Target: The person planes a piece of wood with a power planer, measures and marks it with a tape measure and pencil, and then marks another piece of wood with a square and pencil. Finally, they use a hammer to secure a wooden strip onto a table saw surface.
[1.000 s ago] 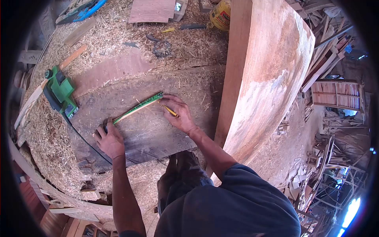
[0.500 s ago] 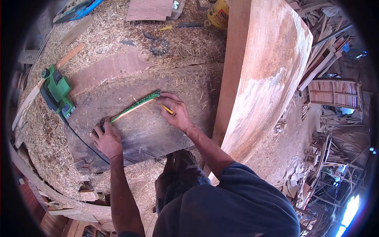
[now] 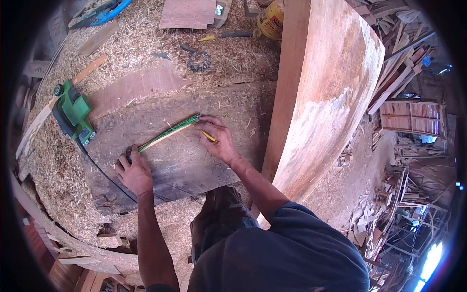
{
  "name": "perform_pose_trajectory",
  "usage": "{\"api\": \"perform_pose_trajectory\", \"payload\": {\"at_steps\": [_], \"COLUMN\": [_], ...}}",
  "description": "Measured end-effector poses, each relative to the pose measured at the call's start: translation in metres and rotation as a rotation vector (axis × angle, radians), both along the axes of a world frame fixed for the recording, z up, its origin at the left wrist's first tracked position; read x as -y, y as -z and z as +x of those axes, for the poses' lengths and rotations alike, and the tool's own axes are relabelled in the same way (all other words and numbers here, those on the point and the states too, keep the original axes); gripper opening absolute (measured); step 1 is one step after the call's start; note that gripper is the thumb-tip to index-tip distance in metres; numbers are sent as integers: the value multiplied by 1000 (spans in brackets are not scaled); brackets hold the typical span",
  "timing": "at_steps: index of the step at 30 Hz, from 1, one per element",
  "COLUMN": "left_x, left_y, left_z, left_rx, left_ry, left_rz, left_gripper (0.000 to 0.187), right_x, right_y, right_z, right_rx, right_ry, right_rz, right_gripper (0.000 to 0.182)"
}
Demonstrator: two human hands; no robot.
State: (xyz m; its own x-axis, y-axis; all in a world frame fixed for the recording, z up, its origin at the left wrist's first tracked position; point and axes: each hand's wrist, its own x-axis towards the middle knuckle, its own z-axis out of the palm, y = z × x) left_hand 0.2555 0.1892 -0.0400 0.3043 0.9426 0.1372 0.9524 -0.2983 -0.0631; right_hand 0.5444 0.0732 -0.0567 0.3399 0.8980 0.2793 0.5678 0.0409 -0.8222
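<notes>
A green measuring tape is stretched along a thin pale wood strip above the dusty work board. My left hand is closed around the tape's lower-left end, where a dark case is partly hidden by the fingers. At the upper-right end, my right hand pinches the tape's tip with its fingers. A yellow pencil is also held in that right hand, its point toward the strip.
A green power planer with a black cord lies at the left. On the right stands a large curved wooden slab. A yellow container, plywood pieces and wood shavings are at the back.
The view has shifted slightly, so the bench items sit a little lower and to the right. Both hands keep nearly the same hold on the tape and strip.
</notes>
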Motion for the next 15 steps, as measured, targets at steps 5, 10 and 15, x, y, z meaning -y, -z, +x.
{"api": "perform_pose_trajectory", "payload": {"at_steps": [5, 10, 15], "left_x": [0, -2, -1], "left_y": [-3, -3, -9], "left_z": [3, 2, 2], "left_rx": [-5, -5, -8], "left_ry": [-9, 10, 16], "left_rz": [2, 6, -7], "left_gripper": [44, 43, 44], "right_x": [-1, -5, 4], "right_y": [-4, -10, -70], "right_z": [-2, -3, -5], "right_rx": [2, 14, -252], "right_ry": [13, 42, 126], "right_rz": [-45, -80, -270], "right_gripper": [32, 30, 29]}}
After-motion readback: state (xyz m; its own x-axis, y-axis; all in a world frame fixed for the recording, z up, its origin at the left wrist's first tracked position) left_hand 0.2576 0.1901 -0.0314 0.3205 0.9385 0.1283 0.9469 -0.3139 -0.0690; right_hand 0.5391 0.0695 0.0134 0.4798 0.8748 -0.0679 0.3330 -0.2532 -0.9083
